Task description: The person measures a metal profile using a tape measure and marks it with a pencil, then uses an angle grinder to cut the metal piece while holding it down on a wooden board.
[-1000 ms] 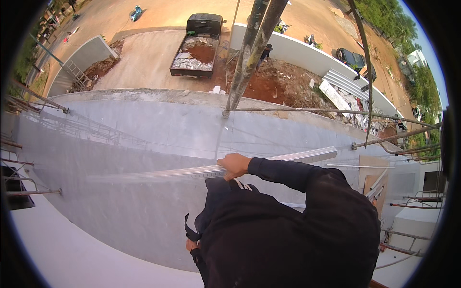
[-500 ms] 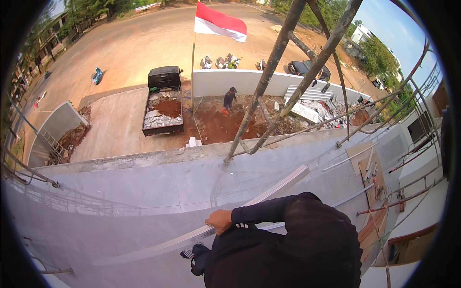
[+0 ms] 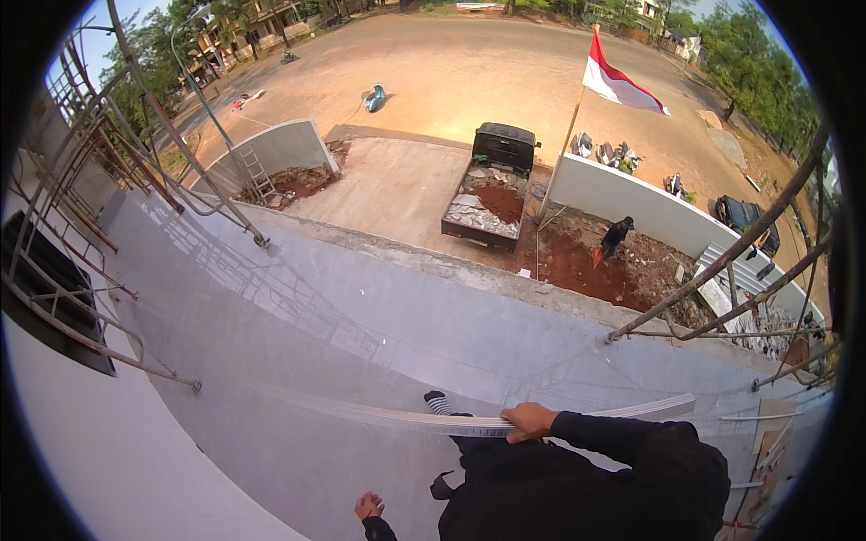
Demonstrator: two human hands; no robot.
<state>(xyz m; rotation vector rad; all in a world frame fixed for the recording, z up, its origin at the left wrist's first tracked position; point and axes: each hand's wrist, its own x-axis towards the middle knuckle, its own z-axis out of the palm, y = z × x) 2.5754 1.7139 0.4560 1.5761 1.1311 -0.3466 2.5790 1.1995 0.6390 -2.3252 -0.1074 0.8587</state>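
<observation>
A bundle of long, thin, pale strips, perhaps metal profiles [image 3: 478,426], runs crosswise in front of my body, with its left end blurred. My right hand [image 3: 529,422] is wrapped over its middle from above, its black-sleeved arm reaching in from the right. Low in the picture, well apart from the bundle, hangs my left hand [image 3: 368,507]; its fingers are loosely bent and apart, and nothing shows in them. A foot in a striped sock [image 3: 438,402] stands on the grey floor just beyond the bundle.
Scaffold poles rise at the left [image 3: 135,117] and right [image 3: 722,261]. Past the floor's concrete edge [image 3: 424,261], lower ground holds a loaded truck [image 3: 487,198], a person [image 3: 615,239] on red soil and a red-and-white flag [image 3: 622,81]. A white wall [image 3: 117,433] borders the left.
My view has swung to the left, so the truck and flag sit further right. My right hand still grips the bundle, now lying more level across the picture. My left hand has come into view.
</observation>
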